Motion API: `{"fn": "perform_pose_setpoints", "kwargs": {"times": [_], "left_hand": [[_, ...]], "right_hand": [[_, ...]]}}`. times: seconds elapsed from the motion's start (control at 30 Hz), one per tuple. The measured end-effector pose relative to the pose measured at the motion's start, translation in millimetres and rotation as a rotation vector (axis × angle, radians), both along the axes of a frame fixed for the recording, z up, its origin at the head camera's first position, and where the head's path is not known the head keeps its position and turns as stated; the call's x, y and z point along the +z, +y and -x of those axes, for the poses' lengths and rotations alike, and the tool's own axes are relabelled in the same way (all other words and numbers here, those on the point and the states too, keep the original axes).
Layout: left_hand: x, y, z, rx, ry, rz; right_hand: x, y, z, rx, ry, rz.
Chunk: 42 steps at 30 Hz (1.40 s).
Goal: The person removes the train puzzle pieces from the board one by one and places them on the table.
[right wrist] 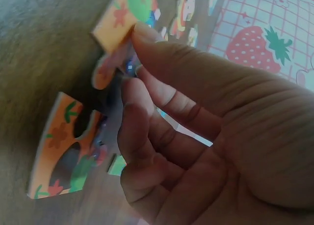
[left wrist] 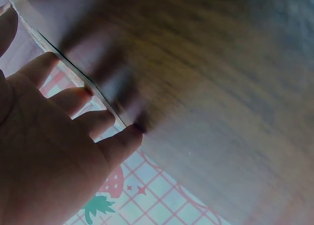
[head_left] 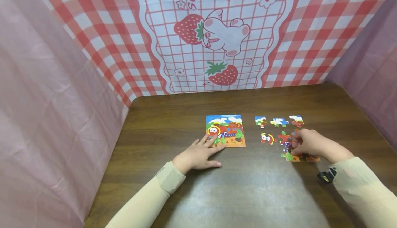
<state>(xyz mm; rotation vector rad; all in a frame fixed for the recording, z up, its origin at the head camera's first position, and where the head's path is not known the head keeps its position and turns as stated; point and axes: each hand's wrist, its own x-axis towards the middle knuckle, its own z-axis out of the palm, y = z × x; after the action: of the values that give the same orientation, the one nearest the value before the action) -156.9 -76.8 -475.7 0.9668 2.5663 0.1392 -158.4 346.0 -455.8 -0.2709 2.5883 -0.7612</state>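
My left hand (head_left: 198, 155) rests with its fingers spread on the lower left of a square picture card (head_left: 229, 121) showing a red cartoon train. The left wrist view catches the thin edge of that card under the fingertips. My right hand (head_left: 310, 143) is over the puzzle pieces, thumb and curled fingers pinching at one whose outline is mostly hidden. In the right wrist view the thumb touches an orange-edged puzzle piece (right wrist: 117, 23). A second orange-edged piece (right wrist: 59, 141) lies apart from it. The train-face piece (head_left: 267, 138) lies left of the right hand.
Across the top lie a left sky piece (head_left: 260, 120), a middle cloud piece (head_left: 280, 122) and a right sky piece (head_left: 296, 120). A brown wooden table (head_left: 161, 124) carries everything. A strawberry-print cloth (head_left: 217, 66) hangs behind it, with pink curtains (head_left: 46, 100) at the sides.
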Motion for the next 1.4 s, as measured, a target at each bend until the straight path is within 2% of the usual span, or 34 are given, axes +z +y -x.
{"fn": "perform_pose_setpoints", "kwargs": {"times": [0.33,0.57,0.77,1.0,1.17,1.4], "left_hand": [[-1.2,-0.9,-0.1,-0.005,0.021,0.005],[-0.1,-2.2,0.9,-0.007,0.021,0.006],[-0.1,-4.8,1.8,0.000,0.032,0.022],[-0.1,-7.7,3.0,0.017,0.012,0.046],[1.8,-9.2,3.8,0.012,0.016,0.058],[1.7,-13.5,5.6,0.002,0.009,0.059]], "right_hand": [[13.8,-19,15.0,0.090,0.108,0.036],[20.9,-53,27.3,0.108,0.110,0.114],[24.2,-87,37.8,0.111,0.125,0.122],[16.9,-129,54.1,0.166,0.222,0.146],[8.8,-163,64.9,0.194,0.217,0.174],[-1.8,-201,71.8,0.255,0.235,0.108]]}}
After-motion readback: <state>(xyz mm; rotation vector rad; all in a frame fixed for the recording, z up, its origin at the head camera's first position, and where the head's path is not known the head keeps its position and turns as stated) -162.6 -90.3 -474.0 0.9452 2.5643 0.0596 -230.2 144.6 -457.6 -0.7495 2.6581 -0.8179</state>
